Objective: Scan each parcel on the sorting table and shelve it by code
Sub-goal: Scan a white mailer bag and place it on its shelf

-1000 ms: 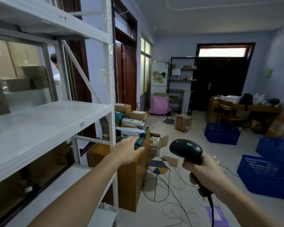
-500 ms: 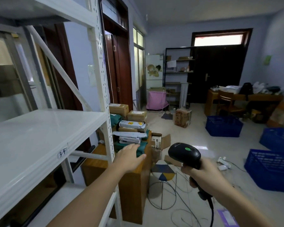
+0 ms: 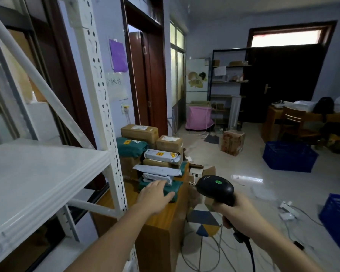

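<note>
Beside the white shelf (image 3: 47, 173), on a wooden table (image 3: 161, 214), lies a pile of parcels. At its near end is a dark green bag (image 3: 171, 190); above and behind that lie grey-white bags (image 3: 157, 170), another green bag (image 3: 132, 147) with a yellow sticker, and two brown boxes (image 3: 139, 131) at the back against the wall.

The left hand (image 3: 154, 197) reaches forward with palm down and fingers spread flat, and its fingertips rest on, or perhaps just above, the near green bag; the angle does not settle which. It grips nothing.

The right hand (image 3: 238, 213) is closed around the handle of a black scanner (image 3: 215, 188), whose head points toward the pile and shows a green dot on top. A dark cable (image 3: 250, 252) hangs from the handle's base.

Just past the table stands an open cardboard box (image 3: 199, 171), with a small stool (image 3: 203, 219) with a patterned top in front of it. Blue crates (image 3: 289, 159) sit on the floor at the right, well apart from the parcels.
</note>
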A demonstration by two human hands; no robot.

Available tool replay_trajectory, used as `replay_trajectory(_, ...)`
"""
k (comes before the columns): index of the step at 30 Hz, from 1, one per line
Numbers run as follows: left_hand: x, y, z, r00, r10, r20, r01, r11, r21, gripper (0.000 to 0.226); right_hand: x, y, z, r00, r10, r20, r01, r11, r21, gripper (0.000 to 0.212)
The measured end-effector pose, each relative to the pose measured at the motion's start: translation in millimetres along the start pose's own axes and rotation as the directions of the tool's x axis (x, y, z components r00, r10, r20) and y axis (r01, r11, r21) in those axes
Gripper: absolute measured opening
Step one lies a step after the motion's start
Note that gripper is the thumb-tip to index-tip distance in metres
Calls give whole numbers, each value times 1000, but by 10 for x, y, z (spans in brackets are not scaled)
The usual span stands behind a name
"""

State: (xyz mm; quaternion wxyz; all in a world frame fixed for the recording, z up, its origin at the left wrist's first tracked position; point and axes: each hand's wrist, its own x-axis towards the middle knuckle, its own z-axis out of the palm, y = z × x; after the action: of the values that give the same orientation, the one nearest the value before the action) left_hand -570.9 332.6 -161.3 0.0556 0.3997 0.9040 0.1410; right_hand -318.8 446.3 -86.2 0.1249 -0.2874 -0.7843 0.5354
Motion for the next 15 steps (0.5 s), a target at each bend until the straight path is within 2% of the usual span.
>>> replay_trajectory(6,620,-185,68,999,-42,26,42,999,-2,70,855,-45,56,1000,0,28,0,1000,-2,13)
replay_trajectory(11,1175,-480,178,996,-71,45,71,997,5,85,1597,-50,163,997,12,73,-12,1000,-8,15)
replay_trajectory(15,1645,-713,310,993,-106,57,106,994,-11,73,2135,-53,221,997,27,77,-27,1000,-7,14)
